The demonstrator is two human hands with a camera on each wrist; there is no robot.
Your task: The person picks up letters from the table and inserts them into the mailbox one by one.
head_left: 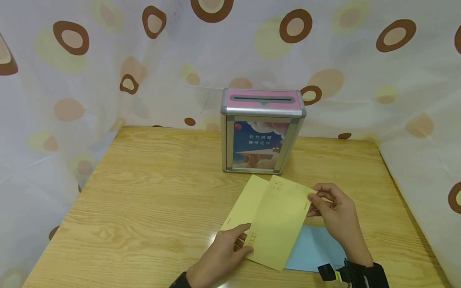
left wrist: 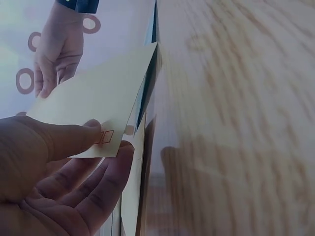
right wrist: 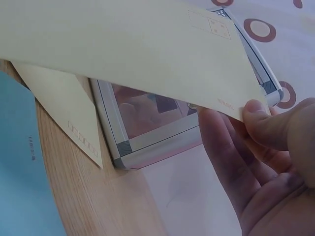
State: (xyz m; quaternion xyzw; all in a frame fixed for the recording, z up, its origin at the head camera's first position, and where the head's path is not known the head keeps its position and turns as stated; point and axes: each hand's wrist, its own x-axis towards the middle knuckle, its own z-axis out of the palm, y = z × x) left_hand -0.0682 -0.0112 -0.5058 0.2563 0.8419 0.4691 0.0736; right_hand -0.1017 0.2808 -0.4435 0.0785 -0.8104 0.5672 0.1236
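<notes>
A patterned curtain point(head_left: 172, 62) hangs left of, behind and right of the letter box point(head_left: 259, 145), which stands upright toward the back of the wooden table point(head_left: 142, 191), slot on top, printed panel facing the person. In front of the box's left half lies the lower yellow envelope point(head_left: 243, 201), partly covered. In front and to the right of the box, a blue envelope point(head_left: 319, 248) rests on the table, its left part hidden. A black strap point(head_left: 368, 281) sits on the right wrist, farther out to the box's right.

In front of the box's left side, the left hand point(head_left: 225, 252) pinches the near left corner of the upper yellow envelope point(head_left: 281, 220), thumb on its face, fingers beneath. This envelope is held raised in front of the box, overlapping the other two. Its long axis runs away from the person, leaning rightward, so its far short edge points toward the box's right side; the stamp square is at its far left corner. Right of the box and nearer the person, the right hand point(head_left: 338, 212) pinches the far right corner between thumb and fingers.
</notes>
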